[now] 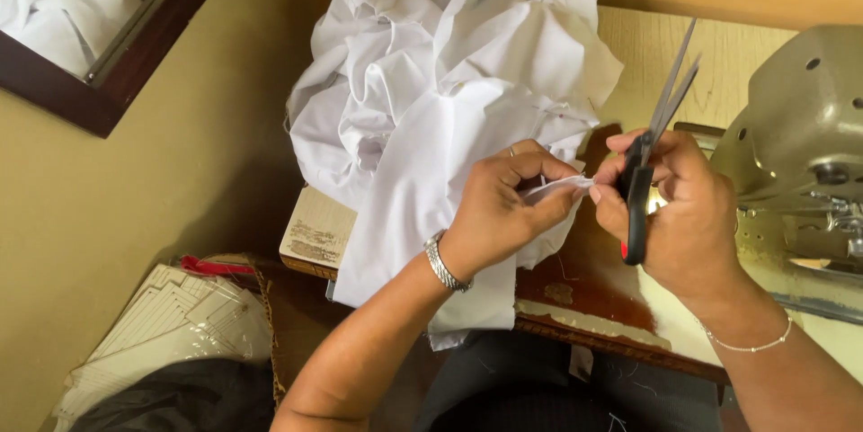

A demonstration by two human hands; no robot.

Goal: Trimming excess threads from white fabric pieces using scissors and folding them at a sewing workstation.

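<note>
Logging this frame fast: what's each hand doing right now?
Left hand: closed, pinching the white fabric.
Right hand: closed on black-handled scissors, blades pointing up.

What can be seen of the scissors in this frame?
The black-handled scissors with long grey metal blades are gripped in the right hand, whose fingers wrap the handle. The blades point up and slightly right, away from the person, narrowly parted near the tips, cutting nothing. They stand over the pale wooden table, just left of the grey-green sewing machine. The handle's lower loop hangs below the hand, close to the white cloth.
</note>
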